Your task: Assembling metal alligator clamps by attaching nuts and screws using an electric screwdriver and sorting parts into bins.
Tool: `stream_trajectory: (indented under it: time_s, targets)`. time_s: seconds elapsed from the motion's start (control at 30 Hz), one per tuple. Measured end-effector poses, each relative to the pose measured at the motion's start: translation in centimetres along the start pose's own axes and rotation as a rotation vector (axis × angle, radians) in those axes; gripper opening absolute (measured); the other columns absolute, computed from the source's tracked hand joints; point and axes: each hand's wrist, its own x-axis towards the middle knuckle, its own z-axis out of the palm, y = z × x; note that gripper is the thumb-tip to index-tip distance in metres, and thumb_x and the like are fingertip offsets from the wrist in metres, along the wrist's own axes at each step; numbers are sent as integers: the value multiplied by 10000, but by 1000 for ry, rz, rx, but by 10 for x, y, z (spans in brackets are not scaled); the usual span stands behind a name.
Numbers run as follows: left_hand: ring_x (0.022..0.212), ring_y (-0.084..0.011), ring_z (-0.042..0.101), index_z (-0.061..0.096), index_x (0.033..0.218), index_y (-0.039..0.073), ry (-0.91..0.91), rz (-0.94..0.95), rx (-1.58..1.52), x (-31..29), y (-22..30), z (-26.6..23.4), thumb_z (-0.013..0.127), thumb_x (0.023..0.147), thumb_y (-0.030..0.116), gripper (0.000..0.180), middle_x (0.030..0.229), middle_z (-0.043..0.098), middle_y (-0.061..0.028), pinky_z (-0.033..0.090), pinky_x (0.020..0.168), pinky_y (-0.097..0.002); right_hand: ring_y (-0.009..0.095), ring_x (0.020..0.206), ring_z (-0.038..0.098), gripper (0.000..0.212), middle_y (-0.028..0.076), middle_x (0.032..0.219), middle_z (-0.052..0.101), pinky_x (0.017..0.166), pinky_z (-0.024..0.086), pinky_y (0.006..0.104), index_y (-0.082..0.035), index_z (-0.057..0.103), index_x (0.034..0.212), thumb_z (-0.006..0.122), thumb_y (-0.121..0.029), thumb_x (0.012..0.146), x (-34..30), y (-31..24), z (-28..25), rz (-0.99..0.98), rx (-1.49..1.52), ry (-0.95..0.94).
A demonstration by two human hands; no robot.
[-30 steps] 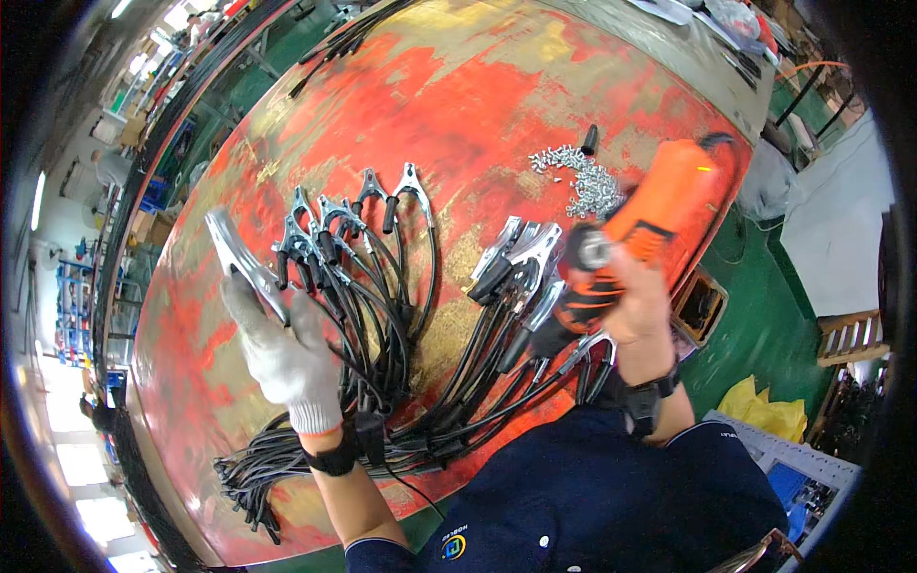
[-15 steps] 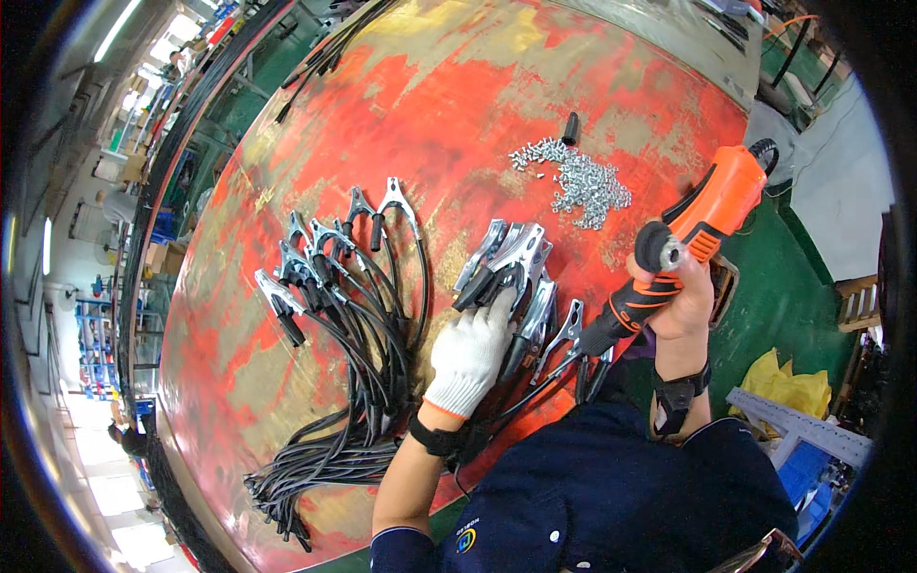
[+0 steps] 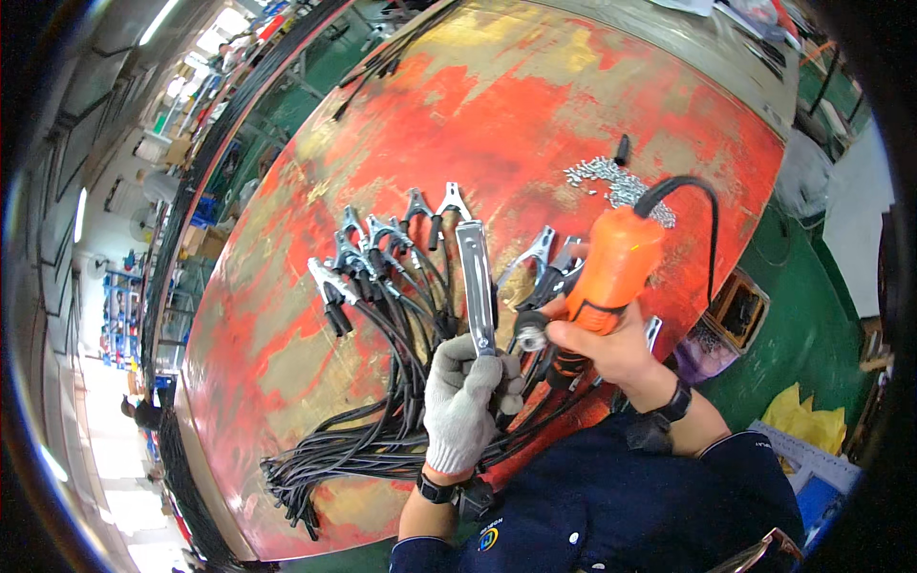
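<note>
My left hand point(image 3: 460, 401) grips a silver metal clamp point(image 3: 475, 277); my right hand point(image 3: 616, 349), an orange power tool point(image 3: 616, 256) beside it; tilting could cause scraping.

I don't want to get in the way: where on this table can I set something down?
The widest bare patch of table lies between the far cables, the screws and leftmost clamps. Another is left of those clamps. It's crowded around the left hand, right hand and near cables.
</note>
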Motion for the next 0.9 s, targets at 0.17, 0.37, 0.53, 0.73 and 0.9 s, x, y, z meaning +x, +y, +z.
stream_trajectory:
  time_s: [0.17,0.37,0.53,0.73,0.9]
  targets:
    - [657,-173,604,278,1384,1,-119,-9,-160,-8,11,-19,643,834,93,667,947,612,-128,500,519,-255,116,853,642,370,59,930,672,768,520,276,-1,592,1144,725,-22,799,7,19,32,-20,-126,-105]
    - [714,-147,592,272,1408,7,-200,-52,-190,-12,16,-24,707,812,136,748,1033,576,-117,486,537,-234,139,893,638,732,48,925,639,809,524,296,-63,329,1375,719,39,764,8,23,41,54,-17,-145]
    - [657,-109,558,314,1401,32,-250,-159,-264,-12,19,-22,655,814,53,679,1027,574,-94,455,520,-217,132,898,636,714,57,953,647,796,524,299,-61,343,1358,723,37,762,11,20,36,85,83,-223]
    - [623,-134,553,343,1375,54,-192,-45,-126,-16,19,-8,670,797,99,666,1019,530,-120,384,409,-197,130,870,624,656,60,1039,613,781,510,298,-44,400,1311,740,5,753,16,0,30,-139,-229,-314]
    - [996,-249,633,312,1326,-66,-176,-54,-91,-1,12,-8,555,844,40,550,1238,508,-193,613,620,-315,172,709,591,532,62,1077,530,620,503,349,-89,455,1241,718,-47,781,8,-36,22,-472,35,-123]
